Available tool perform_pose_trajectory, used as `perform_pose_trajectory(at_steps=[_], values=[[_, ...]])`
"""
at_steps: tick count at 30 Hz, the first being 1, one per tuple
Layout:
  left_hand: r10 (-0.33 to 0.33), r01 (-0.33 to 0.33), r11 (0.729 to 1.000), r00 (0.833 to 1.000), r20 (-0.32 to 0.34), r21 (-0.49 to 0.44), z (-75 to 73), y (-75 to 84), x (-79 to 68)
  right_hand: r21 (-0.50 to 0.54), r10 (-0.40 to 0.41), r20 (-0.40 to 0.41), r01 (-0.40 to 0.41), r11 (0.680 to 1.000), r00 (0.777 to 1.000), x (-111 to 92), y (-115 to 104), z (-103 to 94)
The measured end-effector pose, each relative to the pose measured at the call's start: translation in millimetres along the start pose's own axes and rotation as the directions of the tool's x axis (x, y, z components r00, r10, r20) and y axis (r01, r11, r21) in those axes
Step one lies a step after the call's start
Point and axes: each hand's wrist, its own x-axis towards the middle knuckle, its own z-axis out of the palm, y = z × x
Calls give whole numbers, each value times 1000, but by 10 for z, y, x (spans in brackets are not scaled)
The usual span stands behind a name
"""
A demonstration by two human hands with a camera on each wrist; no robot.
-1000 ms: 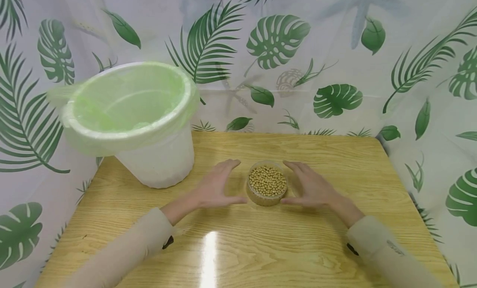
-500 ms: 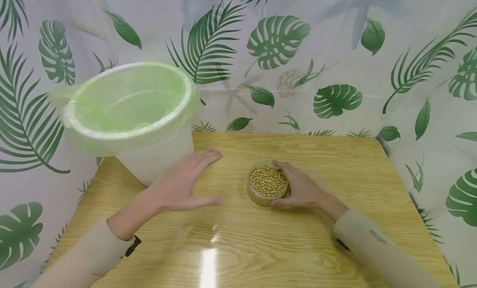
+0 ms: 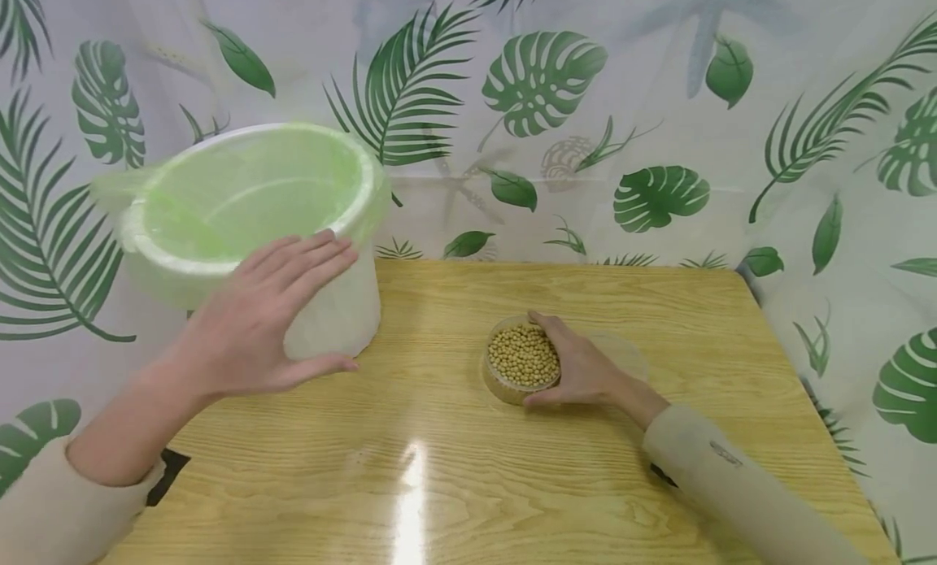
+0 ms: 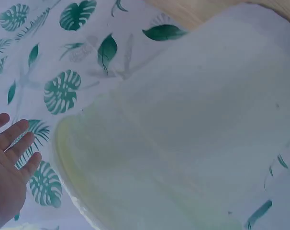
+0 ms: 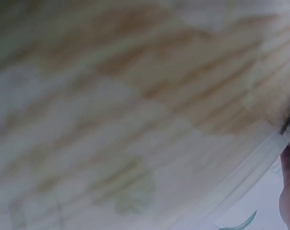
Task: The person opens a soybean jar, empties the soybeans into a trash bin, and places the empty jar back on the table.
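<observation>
A clear round container full of soybeans [image 3: 523, 355] stands on the table's middle, in the head view. My right hand [image 3: 586, 370] grips its right side, thumb at the front and fingers at the back. The right wrist view shows only part of that hand [image 5: 289, 191] at the edge, beside the beans. My left hand [image 3: 249, 321] is raised in front of the white bin [image 3: 333, 313], fingers straight and thumb spread, holding nothing. From the left wrist view, the left hand [image 4: 8, 175] appears apart from the bin's rim.
A light green bag [image 3: 256, 199] lines the bin, at the table's left back. Behind my right hand lies a faint clear round piece [image 3: 622, 355], perhaps a lid. Leaf-patterned cloth [image 3: 659, 85] bounds the wooden table [image 3: 556, 484].
My left hand has moved left and up from beside the soybean container to in front of the bin. My right hand has closed in on the container, which stays in place.
</observation>
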Motion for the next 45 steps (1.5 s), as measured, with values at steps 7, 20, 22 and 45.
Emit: perform_pose_trajectory(at_steps=[7,20,22,45], values=[[-169,156,973,984,61,171,-220,-401,-227,-17,-46,-42,46,999,998,27,-13,12],[-380,302,902,895,235,309,-378,-800,-541,-42,-77,-127,73,996,989,62,-50,42],[-395,314,898,885,246,309,-369,-829,-563,-52,-82,-142,75,996,986,78,-69,43],[-437,356,883,861,260,305,-273,-896,-698,-121,-225,-212,203,972,951,477,-617,-611]])
